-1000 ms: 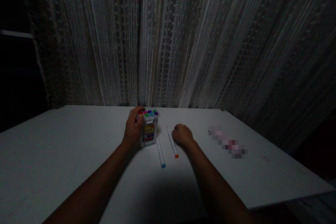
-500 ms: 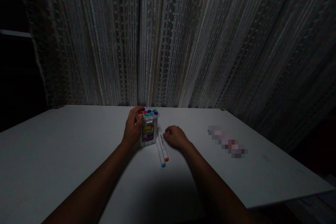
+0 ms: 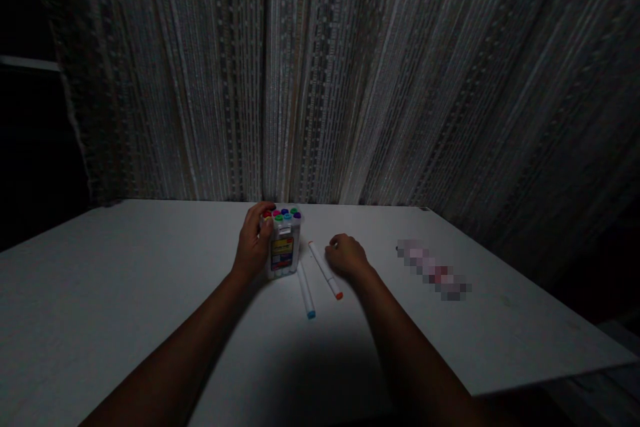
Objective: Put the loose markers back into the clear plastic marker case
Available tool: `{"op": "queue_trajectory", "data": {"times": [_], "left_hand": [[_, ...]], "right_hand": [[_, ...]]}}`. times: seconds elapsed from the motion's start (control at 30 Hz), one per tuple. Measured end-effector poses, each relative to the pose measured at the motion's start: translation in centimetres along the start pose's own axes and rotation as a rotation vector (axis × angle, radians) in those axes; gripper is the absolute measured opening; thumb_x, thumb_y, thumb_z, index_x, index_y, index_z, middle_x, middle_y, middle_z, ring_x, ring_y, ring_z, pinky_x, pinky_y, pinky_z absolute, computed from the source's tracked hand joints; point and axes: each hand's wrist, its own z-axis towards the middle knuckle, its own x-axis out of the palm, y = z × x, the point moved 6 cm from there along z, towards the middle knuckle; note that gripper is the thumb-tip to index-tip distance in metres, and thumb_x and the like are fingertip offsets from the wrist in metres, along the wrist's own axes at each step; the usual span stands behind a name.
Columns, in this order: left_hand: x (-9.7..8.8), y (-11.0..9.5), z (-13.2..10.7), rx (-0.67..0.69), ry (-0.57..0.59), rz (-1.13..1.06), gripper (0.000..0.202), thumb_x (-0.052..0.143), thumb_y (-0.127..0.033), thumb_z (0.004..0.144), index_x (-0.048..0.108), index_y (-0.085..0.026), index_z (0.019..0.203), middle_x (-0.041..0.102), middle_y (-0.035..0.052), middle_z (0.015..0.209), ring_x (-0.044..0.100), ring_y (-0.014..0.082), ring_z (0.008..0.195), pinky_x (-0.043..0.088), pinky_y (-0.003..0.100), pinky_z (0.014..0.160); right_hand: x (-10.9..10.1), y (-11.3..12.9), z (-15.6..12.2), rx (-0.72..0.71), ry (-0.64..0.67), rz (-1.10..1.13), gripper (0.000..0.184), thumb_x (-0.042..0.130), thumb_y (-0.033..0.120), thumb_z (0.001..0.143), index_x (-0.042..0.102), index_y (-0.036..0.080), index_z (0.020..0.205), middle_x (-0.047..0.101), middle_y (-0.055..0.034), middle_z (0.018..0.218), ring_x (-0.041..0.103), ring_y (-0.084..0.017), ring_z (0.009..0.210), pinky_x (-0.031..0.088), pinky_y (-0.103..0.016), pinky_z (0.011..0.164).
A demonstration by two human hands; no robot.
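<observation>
A clear plastic marker case (image 3: pixel 283 250) stands upright on the white table, with several coloured marker caps showing at its top and a yellow and blue label on its front. My left hand (image 3: pixel 254 240) is wrapped around the case's left side, thumb toward the front. Just right of the case lie two white markers: a blue-ended marker (image 3: pixel 306 290) with its far end close to the case's base, and an orange-ended marker (image 3: pixel 325 269) slanting beside it. My right hand (image 3: pixel 347 255) rests right of the orange-ended marker, fingers curled in, no object visible in them.
On the right of the white table (image 3: pixel 150 293) lies a pixelated pinkish object (image 3: pixel 433 270). A striped, patterned curtain (image 3: pixel 310 80) hangs behind the table's far edge. The table's right edge slants toward me, and the scene is dim.
The orange-ended marker has shifted right, away from the blue-ended one, and its angle has turned. My right hand has moved slightly right. My left hand and the case stay in place.
</observation>
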Motion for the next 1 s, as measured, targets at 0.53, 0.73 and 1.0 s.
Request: {"op": "queue_trajectory", "data": {"times": [0.53,0.73,1.0], "left_hand": [[0.0,0.3,0.1,-0.006,-0.003,0.008,0.044,0.035,-0.052,0.084,0.052,-0.018,0.105,0.053,0.0079,0.108,0.05,0.0234,0.105,0.037,0.039,0.096],[0.0,0.1,0.0,0.002,0.001,0.013,0.043,0.035,-0.051,0.084,0.052,-0.017,0.105,0.053,0.0082,0.108,0.05,0.0236,0.105,0.037,0.039,0.095],[0.0,0.1,0.0,0.0,0.007,0.004,0.044,0.035,-0.05,0.084,0.052,-0.016,0.106,0.053,0.0091,0.109,0.05,0.0241,0.105,0.037,0.04,0.095]], "right_hand": [[-0.3,-0.6,0.2,0.02,-0.031,-0.022,0.035,0.05,0.038,0.076,0.064,0.017,0.1,0.065,-0.0134,0.104,0.059,-0.025,0.098,0.042,-0.031,0.077],[0.4,-0.3,0.2,-0.009,0.006,-0.051,0.036,0.053,0.039,0.072,0.064,0.017,0.097,0.065,-0.013,0.103,0.06,-0.025,0.096,0.043,-0.031,0.075],[1.5,1.8,-0.8,-0.093,0.12,-0.073,0.035,0.055,0.048,0.069,0.066,0.018,0.084,0.068,-0.0111,0.092,0.063,-0.024,0.086,0.043,-0.029,0.067]]}}
